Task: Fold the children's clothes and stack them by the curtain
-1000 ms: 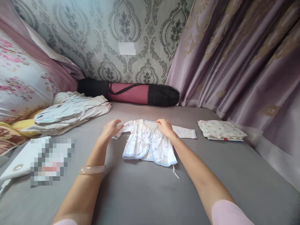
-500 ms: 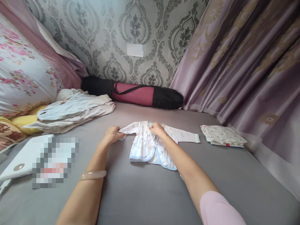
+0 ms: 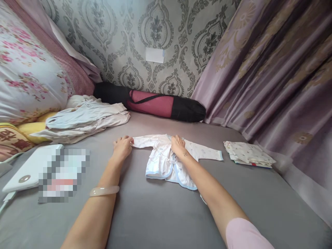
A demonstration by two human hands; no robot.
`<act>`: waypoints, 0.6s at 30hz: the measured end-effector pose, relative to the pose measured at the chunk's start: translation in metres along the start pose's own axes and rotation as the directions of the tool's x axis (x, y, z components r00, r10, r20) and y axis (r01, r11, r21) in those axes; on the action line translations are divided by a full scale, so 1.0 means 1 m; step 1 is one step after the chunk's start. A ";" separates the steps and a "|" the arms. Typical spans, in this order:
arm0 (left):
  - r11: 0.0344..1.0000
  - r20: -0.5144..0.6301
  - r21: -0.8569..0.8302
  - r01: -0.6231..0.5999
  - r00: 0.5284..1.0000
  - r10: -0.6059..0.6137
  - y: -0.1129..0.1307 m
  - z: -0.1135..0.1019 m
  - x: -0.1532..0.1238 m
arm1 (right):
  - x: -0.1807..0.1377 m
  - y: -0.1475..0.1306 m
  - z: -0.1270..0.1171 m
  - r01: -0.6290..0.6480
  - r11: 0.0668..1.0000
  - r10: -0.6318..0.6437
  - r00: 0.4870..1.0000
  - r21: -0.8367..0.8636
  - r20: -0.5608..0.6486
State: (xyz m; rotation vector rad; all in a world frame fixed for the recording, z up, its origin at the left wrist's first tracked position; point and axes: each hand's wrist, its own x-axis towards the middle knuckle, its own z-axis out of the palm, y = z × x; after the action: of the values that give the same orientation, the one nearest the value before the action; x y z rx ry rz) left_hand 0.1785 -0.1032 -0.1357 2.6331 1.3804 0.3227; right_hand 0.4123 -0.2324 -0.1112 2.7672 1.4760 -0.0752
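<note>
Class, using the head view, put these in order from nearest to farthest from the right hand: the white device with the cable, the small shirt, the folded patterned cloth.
From the right hand:
1. Small shirt: directly beneath the hand.
2. Folded patterned cloth: off to the right.
3. White device: at the far left, beyond the left hand.

Visible to me: bare hands (image 3: 122, 148); right arm (image 3: 214, 192) — plain pale-pink sleeve (image 3: 246, 235) ending near the elbow, small dark marking (image 3: 185, 154) by the wrist; left forearm (image 3: 100, 212) — one whitish, translucent bangle (image 3: 104, 191).
</note>
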 end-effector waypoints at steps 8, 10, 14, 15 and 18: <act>0.910 -0.132 -0.203 0.360 0.911 -0.390 -0.002 0.006 0.014 | 0.003 -0.033 0.004 0.217 0.972 -0.208 0.974 0.091 -0.092; 0.885 -0.107 -0.204 0.418 0.889 -0.445 -0.002 0.007 0.016 | 0.002 -0.041 0.018 0.208 0.966 -0.200 0.977 0.152 -0.069; 0.909 -0.106 -0.123 0.397 0.906 -0.410 -0.003 0.012 0.018 | -0.001 -0.048 0.042 0.131 0.973 -0.126 0.991 0.191 -0.037; 0.912 -0.106 -0.115 0.393 0.908 -0.405 -0.004 0.013 0.018 | -0.002 -0.048 0.044 0.122 0.974 -0.118 0.993 0.192 -0.030; 0.902 -0.058 -0.166 0.399 0.909 -0.413 -0.006 0.016 0.021 | -0.003 -0.048 0.045 0.111 0.976 -0.112 0.994 0.187 -0.006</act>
State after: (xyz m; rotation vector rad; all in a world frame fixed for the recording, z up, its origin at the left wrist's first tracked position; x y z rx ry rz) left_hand 0.1893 -0.0833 -0.1496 2.1619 1.8087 0.4743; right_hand 0.3688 -0.2090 -0.1553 2.8189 1.7064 -0.2329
